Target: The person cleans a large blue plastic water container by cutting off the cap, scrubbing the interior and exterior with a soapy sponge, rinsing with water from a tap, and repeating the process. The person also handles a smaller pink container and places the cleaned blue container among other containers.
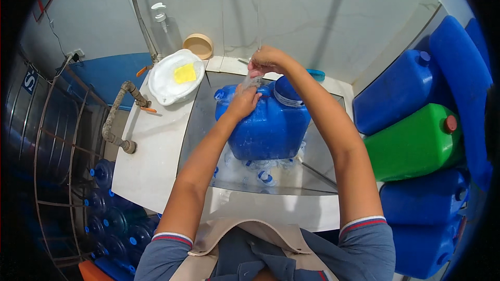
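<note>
A large blue jerrycan [268, 132] stands in the sink [200, 148], its wet top toward the wall. My left hand [244, 103] is at the top left of the can, near its handle, with the fingers curled. Just above and to the right, my right hand [266, 61] is closed, with fingertips pinched together. Something clear and shiny [250, 81] shows between the two hands; whether it is water or thin plastic I cannot make out. On the can's right side is a wide blue lid [289, 92], partly behind my right forearm.
Small blue-and-white caps [265, 178] lie in the sink's water beside a thin rod [317, 173]. Left are a white basin [173, 83] of suds with a yellow sponge [184, 73], a pump bottle [165, 30] and a pipe [115, 112]. A green jerrycan [409, 143] and blue ones stand right.
</note>
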`<state>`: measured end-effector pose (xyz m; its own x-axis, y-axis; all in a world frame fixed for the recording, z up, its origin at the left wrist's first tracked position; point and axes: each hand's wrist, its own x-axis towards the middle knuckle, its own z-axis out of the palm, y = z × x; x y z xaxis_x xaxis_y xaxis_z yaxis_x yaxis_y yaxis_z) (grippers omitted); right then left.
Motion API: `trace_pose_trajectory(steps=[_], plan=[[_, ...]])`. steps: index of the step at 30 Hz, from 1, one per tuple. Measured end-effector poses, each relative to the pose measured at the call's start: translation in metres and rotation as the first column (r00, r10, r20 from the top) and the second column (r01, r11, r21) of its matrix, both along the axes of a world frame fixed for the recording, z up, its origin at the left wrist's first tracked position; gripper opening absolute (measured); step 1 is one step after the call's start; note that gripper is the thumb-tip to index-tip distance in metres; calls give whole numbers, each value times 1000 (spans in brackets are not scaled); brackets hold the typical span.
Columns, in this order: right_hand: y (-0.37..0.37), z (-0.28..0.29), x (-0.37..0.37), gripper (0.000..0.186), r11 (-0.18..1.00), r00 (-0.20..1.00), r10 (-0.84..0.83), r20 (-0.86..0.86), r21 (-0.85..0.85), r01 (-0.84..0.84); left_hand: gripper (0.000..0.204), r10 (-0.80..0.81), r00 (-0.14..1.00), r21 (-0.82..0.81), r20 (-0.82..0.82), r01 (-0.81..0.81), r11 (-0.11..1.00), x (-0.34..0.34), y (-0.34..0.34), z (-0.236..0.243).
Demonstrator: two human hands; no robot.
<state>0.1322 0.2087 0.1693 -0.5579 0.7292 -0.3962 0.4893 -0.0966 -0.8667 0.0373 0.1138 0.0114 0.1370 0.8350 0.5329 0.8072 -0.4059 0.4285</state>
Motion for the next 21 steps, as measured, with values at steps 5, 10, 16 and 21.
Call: trace_pose_trajectory(steps=[5, 10, 16, 21], plan=[[-7, 2, -2, 6, 989, 973, -133, -186, -95, 117, 26, -150, 985, 28, 88, 148, 989, 8, 3, 10], [0, -5, -2, 8, 989, 950, -128, -284, -104, 102, 28, -205, 976, 69, 76, 200, 977, 13, 4, 15], [-4, -4, -3, 8, 994, 964, -101, -244, 13, 108, 29, -177, 983, -48, 41, 179, 983, 19, 1, 24], [2, -2, 2, 7, 977, 993, -47, -104, 203, 67, 39, -23, 999, -160, 23, 26, 987, 7, -11, 34]])
